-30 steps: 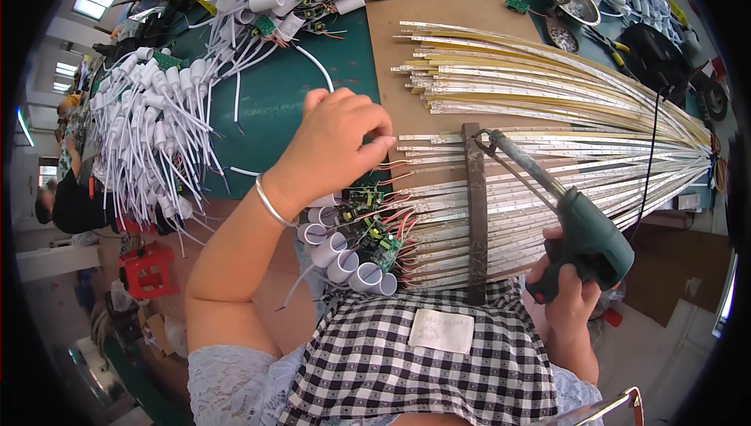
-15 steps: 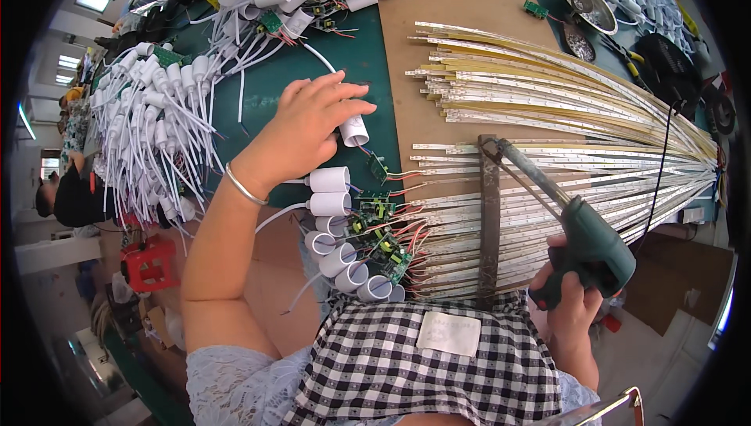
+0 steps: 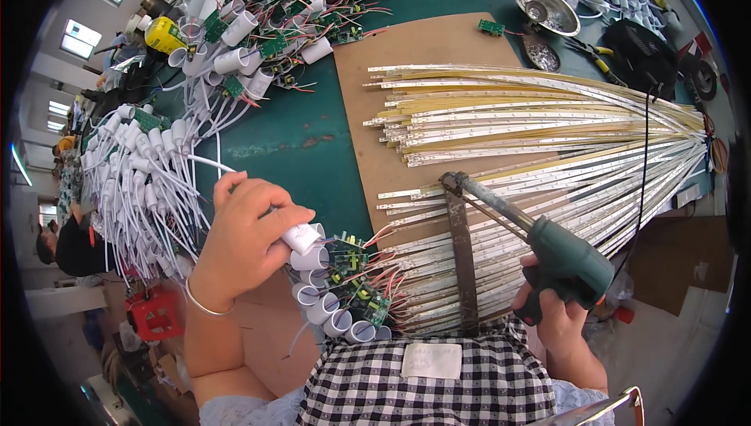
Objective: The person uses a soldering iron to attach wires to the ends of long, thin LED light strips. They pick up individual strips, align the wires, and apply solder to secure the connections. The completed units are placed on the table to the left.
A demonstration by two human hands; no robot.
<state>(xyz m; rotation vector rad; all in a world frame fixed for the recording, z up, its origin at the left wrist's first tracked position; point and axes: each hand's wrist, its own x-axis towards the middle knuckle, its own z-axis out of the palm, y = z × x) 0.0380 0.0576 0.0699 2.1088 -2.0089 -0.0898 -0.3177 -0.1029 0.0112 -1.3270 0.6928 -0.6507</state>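
My left hand (image 3: 241,238) is closed around a white plastic tube cap (image 3: 300,238) with a white cable trailing from its back. Just below it, more white caps (image 3: 322,309) sit in a row by my apron, with green circuit boards (image 3: 348,254) at their open ends. Red wires join these boards to long white LED strips (image 3: 438,258). My right hand (image 3: 557,315) grips the handle of a dark green soldering gun (image 3: 573,258). Its metal tip rests at the top of a flat brown metal bar (image 3: 461,262) lying across the strips.
A brown board (image 3: 356,97) lies under the strips on the green table (image 3: 262,129). Heaped caps with cables (image 3: 137,160) stand left; more boards and caps pile up behind. A metal bowl (image 3: 559,7) and pliers (image 3: 598,54) are at back right. A black cord (image 3: 646,168) hangs across the strips.
My left hand has come down and toward my body, carrying the white cap to the row of caps. My right hand keeps its grip on the soldering gun. The view has shifted.
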